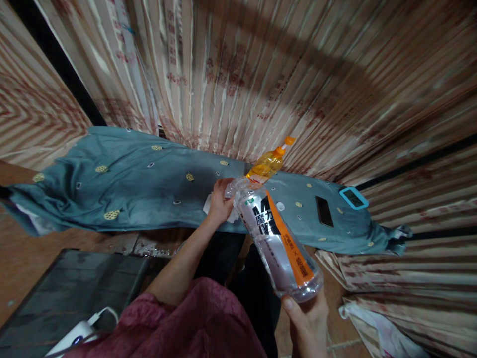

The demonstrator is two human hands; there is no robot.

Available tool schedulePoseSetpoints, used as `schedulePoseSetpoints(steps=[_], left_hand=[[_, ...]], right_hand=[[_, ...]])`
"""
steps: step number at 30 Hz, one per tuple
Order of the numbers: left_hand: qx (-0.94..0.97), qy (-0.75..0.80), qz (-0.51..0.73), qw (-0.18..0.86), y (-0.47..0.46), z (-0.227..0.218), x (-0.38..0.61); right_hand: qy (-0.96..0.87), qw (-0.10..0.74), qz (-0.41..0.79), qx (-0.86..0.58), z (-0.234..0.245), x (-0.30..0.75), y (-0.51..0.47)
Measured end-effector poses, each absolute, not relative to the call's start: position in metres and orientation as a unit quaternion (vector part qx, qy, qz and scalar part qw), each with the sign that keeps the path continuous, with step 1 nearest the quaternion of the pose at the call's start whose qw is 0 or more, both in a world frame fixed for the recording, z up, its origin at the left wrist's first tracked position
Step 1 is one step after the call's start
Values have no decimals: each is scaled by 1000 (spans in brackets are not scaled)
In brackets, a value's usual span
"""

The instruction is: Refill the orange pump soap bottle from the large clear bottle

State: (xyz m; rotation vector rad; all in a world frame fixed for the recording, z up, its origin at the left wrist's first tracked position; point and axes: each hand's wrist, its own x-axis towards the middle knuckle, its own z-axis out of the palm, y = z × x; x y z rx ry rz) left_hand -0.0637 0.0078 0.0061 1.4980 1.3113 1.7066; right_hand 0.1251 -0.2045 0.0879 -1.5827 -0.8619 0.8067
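A large clear plastic bottle (278, 243) with a silver and orange label is held tilted in front of me, its neck pointing up and left. My left hand (220, 201) is closed at the bottle's neck. At the base, my right hand (309, 318) grips the bottle with the thumb on the near side. White tissue (233, 217) shows beside and behind my left hand; whether the fingers touch it, I cannot tell. Just beyond the bottle's neck stands a pump bottle (265, 166) of yellow liquid with an orange top, partly hidden by the plastic bottle.
A teal cloth with pineapple prints (141, 174) covers the long narrow surface. On its right lie a dark phone (324, 211) and a blue-framed digital timer (354, 198). A striped curtain (231, 74) hangs behind. A white power bank (72, 338) with a cable rests on a dark surface (74, 283) lower left.
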Motion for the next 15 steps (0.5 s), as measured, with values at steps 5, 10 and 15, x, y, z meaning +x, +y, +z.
schedulePoseSetpoints(steps=[5, 10, 15], left_hand=[[549, 485, 632, 254, 7, 8, -63], [553, 484, 631, 250, 7, 8, -64], [557, 487, 622, 254, 7, 7, -65]], right_hand=[[-356, 547, 342, -676, 91, 124, -205], [-338, 532, 354, -691, 98, 119, -205], [-371, 528, 337, -685, 99, 119, -204]])
